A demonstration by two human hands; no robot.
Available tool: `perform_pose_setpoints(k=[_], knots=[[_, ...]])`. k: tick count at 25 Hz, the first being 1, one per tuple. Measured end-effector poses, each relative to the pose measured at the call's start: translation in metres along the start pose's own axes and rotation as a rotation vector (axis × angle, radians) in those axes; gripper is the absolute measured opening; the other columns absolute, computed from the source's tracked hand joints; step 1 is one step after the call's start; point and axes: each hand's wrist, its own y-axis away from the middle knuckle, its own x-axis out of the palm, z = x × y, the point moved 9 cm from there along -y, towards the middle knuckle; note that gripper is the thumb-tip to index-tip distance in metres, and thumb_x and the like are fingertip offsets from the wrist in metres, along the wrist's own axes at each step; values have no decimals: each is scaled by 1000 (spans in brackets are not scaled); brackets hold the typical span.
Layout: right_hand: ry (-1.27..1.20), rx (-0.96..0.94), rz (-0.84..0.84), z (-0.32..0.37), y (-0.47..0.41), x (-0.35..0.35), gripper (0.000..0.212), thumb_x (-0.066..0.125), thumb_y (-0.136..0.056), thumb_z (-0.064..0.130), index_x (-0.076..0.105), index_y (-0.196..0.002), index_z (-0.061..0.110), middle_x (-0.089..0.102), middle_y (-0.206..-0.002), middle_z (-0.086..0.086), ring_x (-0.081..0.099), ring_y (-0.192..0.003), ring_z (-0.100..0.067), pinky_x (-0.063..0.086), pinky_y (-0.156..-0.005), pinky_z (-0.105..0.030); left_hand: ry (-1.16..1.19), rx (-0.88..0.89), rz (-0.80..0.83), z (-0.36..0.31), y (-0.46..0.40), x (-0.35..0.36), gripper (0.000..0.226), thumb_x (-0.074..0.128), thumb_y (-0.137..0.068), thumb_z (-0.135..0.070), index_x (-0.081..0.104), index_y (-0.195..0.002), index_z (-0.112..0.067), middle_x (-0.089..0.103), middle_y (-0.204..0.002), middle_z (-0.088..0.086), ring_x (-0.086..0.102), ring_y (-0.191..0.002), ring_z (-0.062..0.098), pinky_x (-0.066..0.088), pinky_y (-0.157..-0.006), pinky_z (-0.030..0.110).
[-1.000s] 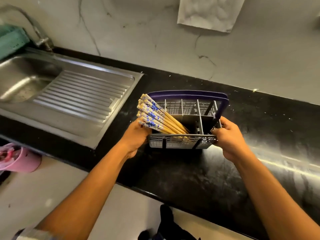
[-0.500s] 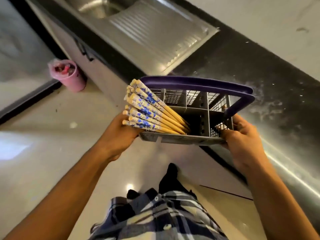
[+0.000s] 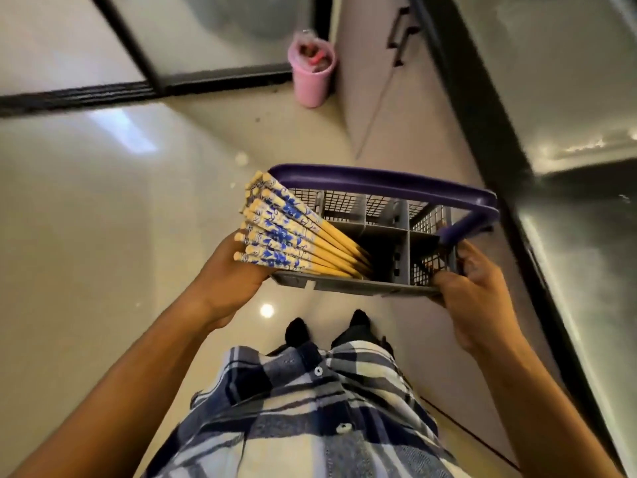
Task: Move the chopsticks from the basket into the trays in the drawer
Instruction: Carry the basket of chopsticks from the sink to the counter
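A grey mesh basket (image 3: 365, 288) with a purple handle (image 3: 379, 181) hangs in the air over the floor, held between both hands. Several wooden chopsticks (image 3: 286, 236) with blue-and-white patterned tops lean out of its left compartment. My left hand (image 3: 227, 274) grips the basket's left end from below, under the chopstick tops. My right hand (image 3: 472, 288) grips the right end, thumb over the rim. The drawer and its trays are not in view.
The dark counter edge (image 3: 499, 139) and steel sink top run down the right side. Cabinet fronts with a black handle (image 3: 400, 32) stand below it. A pink bin (image 3: 312, 74) sits on the pale tiled floor by a glass door frame. My feet and checked shirt are below.
The basket has been lifted off the counter and carried out over the floor, both hands still holding it. The view has swung left and down, away from the sink.
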Motion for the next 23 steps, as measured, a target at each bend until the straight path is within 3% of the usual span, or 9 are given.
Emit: perform_pose_setpoints(k=[4,9,12,15,17,20,23], knots=[[119,-39,231,31,-20,89,72,47,-94,-4,59,-94,68,66,-93,37,66,-94,-3,57,-62,-17,65,-42,-203,19,30,-76,42,52,-95,9,67,-89,-30,74,-86,-28,68,-86,-9,51,-77,19],[231,-131,475,68,-46,205,55,46,-94,-5,57,-119,43,63,-106,21,63,-104,-22,56,-79,-34,139,-77,-473,37,71,-158,42,51,-94,10,65,-86,-29,73,-78,-28,65,-80,-15,51,-69,4],[271,-152,598,88,-57,272,61,46,-94,-7,57,-105,52,66,-100,23,63,-102,-17,55,-76,-30,163,-63,-638,39,93,-197,43,51,-94,11,61,-86,-30,69,-70,-33,60,-73,-25,44,-62,-3],[343,-164,763,111,-62,347,63,47,-93,-7,58,-102,54,66,-100,23,63,-102,-14,54,-74,-28,259,-73,-812,43,117,-234,48,49,-92,16,60,-85,-29,66,-68,-41,61,-72,-24,44,-59,-3],[377,-192,892,130,-58,396,65,47,-91,-8,60,-99,55,67,-97,29,64,-102,-9,54,-71,-24,310,-70,-933,47,133,-258,49,48,-92,18,62,-85,-28,69,-71,-37,64,-73,-20,48,-61,0],[441,-261,1060,157,-49,466,61,47,-88,-10,62,-107,46,69,-97,31,65,-94,3,54,-58,-14,390,-53,-1081,55,152,-292,48,48,-92,18,67,-87,-26,75,-80,-26,69,-77,-9,56,-67,9],[479,-337,1177,177,-33,540,52,50,-79,-4,67,-107,36,71,-97,23,67,-86,3,51,-56,-11,447,-41,-1220,67,171,-326,45,50,-93,15,68,-92,-27,76,-86,-23,70,-81,-6,59,-72,15]])
